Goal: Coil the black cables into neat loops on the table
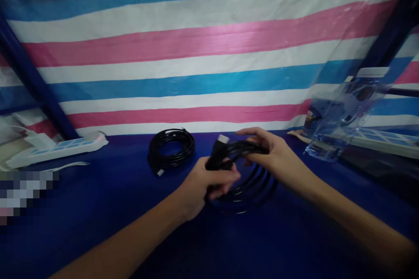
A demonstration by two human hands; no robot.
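Observation:
A coiled black cable point(244, 148) is held between both hands above the blue table, its loops hanging below them. My left hand point(212, 181) is closed around the coil's left side, near a connector with a bright metal tip point(223, 139). On the coil's upper right, my right hand point(270, 148) grips the bundled strands between thumb and fingers; some of its fingers are hidden behind the loops. A second black cable coil point(171, 149) lies flat on the table, left of my hands, with a metal plug end point(160, 173) facing me.
A white power strip point(75, 144) with a plugged-in white adapter point(41, 140) is at the left. At the right stand a clear plastic bottle point(340, 117) and another power strip point(382, 139), by a dark flat object point(376, 170). A striped sheet point(196, 48) hangs behind the blue table point(131, 226).

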